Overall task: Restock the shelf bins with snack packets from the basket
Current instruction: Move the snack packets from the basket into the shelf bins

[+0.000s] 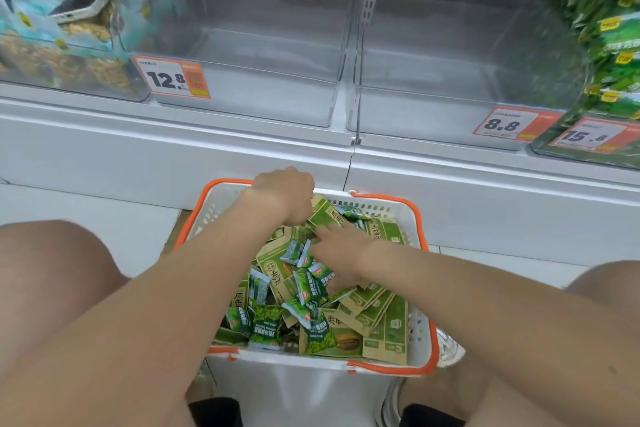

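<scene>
The left grip (284, 197) curls into the packets (377, 308); whether it grasps any, I cannot tell. The right grip (341, 255) lies released, flat. Gather matching packets, fill 1 bin (242, 107).

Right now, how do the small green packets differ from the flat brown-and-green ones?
The small green packets are puffy and glossy dark green; the flat brown-and-green packets are larger, thin and tan-edged. The small ones heap mid-basket on top; the flat ones lie beneath and along the sides. Both fill the basket.
</scene>
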A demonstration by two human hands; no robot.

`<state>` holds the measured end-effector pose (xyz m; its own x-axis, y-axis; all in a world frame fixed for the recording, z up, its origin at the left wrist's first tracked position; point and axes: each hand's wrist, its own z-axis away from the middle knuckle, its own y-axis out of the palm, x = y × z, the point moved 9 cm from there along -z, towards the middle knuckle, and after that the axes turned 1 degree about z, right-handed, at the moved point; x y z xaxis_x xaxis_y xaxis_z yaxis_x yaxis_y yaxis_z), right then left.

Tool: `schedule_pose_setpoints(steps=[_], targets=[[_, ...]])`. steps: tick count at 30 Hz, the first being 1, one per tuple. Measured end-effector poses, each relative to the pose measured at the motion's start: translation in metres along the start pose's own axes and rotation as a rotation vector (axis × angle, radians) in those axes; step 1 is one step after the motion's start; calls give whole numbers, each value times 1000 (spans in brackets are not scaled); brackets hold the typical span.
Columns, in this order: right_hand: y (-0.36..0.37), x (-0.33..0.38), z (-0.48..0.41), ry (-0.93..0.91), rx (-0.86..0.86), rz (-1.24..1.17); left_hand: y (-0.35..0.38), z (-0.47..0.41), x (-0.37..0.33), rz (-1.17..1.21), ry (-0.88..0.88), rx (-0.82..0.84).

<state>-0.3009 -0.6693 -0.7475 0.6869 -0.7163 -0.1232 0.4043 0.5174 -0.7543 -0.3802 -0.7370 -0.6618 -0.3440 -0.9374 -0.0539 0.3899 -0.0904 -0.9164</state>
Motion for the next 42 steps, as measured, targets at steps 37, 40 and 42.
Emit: schedule_pose_setpoints(steps=[37, 40, 42], targets=[[-196, -265, 95, 627, -871, -1567, -200, -18, 1, 569, -39, -744], [-197, -290, 71, 720, -818, -1455, -194, -34, 4, 427, -83, -736], [-201, -308, 59, 788, -779, -1327, -199, -37, 4, 400, -89, -754]])
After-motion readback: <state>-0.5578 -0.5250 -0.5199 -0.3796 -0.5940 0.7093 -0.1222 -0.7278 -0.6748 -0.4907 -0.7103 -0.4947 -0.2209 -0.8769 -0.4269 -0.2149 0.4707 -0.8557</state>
